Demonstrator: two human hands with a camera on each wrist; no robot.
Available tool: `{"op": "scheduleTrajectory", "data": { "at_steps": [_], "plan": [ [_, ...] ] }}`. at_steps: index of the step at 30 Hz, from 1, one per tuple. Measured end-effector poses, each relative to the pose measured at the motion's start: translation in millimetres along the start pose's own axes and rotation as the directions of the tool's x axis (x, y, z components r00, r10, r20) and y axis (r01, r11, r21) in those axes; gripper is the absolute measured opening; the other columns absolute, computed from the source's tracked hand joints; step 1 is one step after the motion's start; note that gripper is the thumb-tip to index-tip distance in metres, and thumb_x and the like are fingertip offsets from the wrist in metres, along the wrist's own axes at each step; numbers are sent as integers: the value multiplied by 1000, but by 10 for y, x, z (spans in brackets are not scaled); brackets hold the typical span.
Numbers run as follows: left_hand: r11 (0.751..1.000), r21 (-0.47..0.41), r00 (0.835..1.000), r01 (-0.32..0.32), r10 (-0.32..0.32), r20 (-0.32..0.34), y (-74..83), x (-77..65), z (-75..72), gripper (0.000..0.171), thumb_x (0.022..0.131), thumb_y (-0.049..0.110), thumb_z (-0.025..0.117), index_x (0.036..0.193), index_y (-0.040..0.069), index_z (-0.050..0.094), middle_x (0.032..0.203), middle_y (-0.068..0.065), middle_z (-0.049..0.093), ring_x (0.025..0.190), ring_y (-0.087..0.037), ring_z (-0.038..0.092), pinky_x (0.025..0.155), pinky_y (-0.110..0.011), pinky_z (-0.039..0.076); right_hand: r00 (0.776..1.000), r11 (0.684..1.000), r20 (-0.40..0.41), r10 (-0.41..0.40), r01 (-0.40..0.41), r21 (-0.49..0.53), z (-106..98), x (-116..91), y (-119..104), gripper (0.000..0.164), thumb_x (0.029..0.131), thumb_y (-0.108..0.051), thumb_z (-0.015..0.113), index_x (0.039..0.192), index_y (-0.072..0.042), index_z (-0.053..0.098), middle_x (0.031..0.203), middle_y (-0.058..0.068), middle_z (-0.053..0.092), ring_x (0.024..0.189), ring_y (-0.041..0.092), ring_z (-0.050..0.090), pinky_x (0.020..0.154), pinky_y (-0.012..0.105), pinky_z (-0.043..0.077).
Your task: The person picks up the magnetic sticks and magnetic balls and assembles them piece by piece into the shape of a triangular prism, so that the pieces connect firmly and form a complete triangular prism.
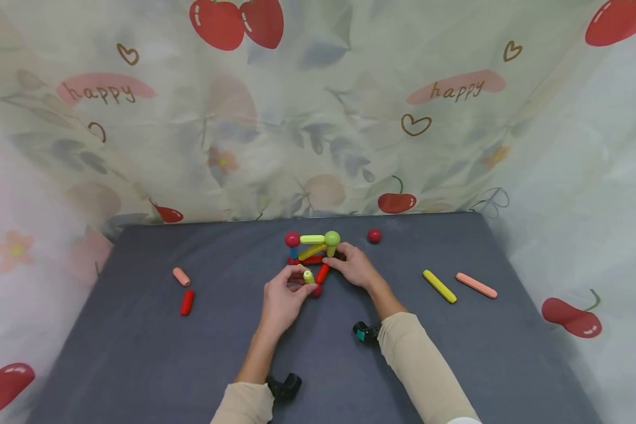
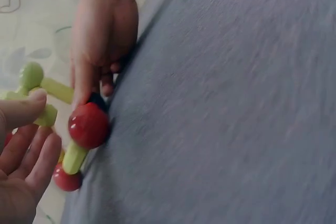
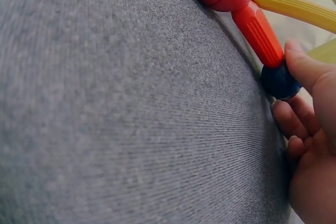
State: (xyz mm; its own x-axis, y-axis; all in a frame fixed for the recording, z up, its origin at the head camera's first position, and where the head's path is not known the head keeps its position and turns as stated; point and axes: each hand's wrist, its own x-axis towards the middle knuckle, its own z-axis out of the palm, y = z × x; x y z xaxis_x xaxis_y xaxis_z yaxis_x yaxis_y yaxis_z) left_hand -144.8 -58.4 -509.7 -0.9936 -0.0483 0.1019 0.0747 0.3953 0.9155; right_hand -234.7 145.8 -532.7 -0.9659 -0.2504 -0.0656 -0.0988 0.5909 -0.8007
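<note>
A toy frame (image 1: pixel 312 252) of balls and sticks stands near the table's far edge, seemingly partly built: base, two uprights (image 1: pixel 294 252) and a top bar (image 1: pixel 312 239) are joined. It counts three red balls (image 1: pixel 292 239), one green ball (image 1: pixel 332 238) and one dark blue ball (image 3: pixel 281 81).

The left hand (image 1: pixel 283 296) pinches a light green stick (image 1: pixel 309 277), whether attached I cannot tell; the right hand (image 1: pixel 356 268) holds the dark blue ball between thumb and fingers.

Five pieces lie loose on the table (image 1: pixel 138 353): one red ball (image 1: pixel 374 235), a long yellow stick (image 1: pixel 440 287), a long pink stick (image 1: pixel 476 285), a short pink stick (image 1: pixel 181 277) and a short red stick (image 1: pixel 187 302).
</note>
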Motion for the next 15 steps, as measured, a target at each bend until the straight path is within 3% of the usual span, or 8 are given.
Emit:
{"op": "scheduleTrajectory", "data": {
  "at_steps": [8, 11, 15],
  "plan": [
    [999, 29, 1000, -20, 20, 9, -52, 3, 136, 28, 83, 18, 86, 107, 18, 72, 97, 0, 75, 84, -11, 72, 76, -26, 60, 1000, 1000, -5, -13, 13, 4, -9, 9, 5, 33, 98, -38, 69, 119, -13, 70, 125, 10, 66, 106, 27, 60, 93, 41, 47],
    [998, 37, 998, -48, 47, 31, -66, 17, 91, 32, 82, 19, 87, 111, 16, 73, 100, -1, 75, 86, -13, 72, 79, -29, 61, 1000, 1000, 0, -19, 19, -5, -9, 14, 10, 36, 98, -39, 68, 122, -12, 69, 125, 10, 65, 107, 26, 61, 93, 42, 48],
    [997, 65, 997, -46, 42, 64, -107, 61, -74, 39, 80, 21, 88, 116, 17, 73, 108, -1, 75, 93, -16, 70, 84, -35, 61, 1000, 1000, -15, -11, 11, -10, -50, -36, 10, 42, 98, -38, 69, 132, -13, 65, 129, 10, 66, 109, 26, 62, 95, 44, 50]
  ]
}}
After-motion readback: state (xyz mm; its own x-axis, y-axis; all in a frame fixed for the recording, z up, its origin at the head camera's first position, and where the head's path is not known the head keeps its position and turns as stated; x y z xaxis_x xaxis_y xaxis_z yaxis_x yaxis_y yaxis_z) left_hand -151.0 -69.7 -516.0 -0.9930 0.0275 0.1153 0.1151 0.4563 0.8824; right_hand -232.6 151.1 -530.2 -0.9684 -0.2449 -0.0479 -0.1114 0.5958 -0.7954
